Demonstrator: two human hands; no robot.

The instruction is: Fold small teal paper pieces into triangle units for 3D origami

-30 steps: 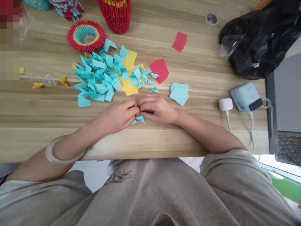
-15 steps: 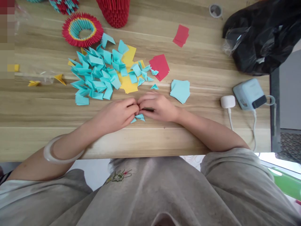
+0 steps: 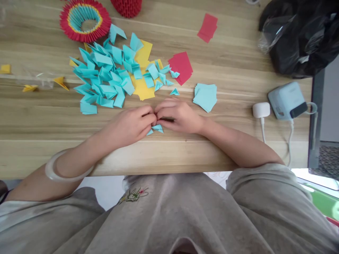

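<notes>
My left hand (image 3: 136, 121) and my right hand (image 3: 181, 115) meet fingertip to fingertip near the table's front edge. Both are closed in a pinch, and whatever lies between the fingers is hidden. Just below the fingertips show a small folded light-blue paper triangle (image 3: 158, 128) and the tip of another blue paper piece (image 3: 149, 132), partly covered by my left hand. Beyond my hands lies a loose pile of folded light-blue paper pieces (image 3: 107, 90). A single blue triangle (image 3: 174, 91) rests just past my right fingers. A stack of flat blue paper (image 3: 205, 97) lies to the right.
Yellow paper sheets (image 3: 144, 91) lie partly under the pile, beside red paper sheets (image 3: 181, 67). A red, yellow and blue folded-paper ring (image 3: 103, 26) stands at the back left. On the right are a black plastic bag (image 3: 293, 42), a blue-grey box (image 3: 286, 100) and a white charger (image 3: 261, 110).
The view has shifted slightly, so the things on the table sit higher in the picture. Both hands keep the same pinched pose over the blue pieces.
</notes>
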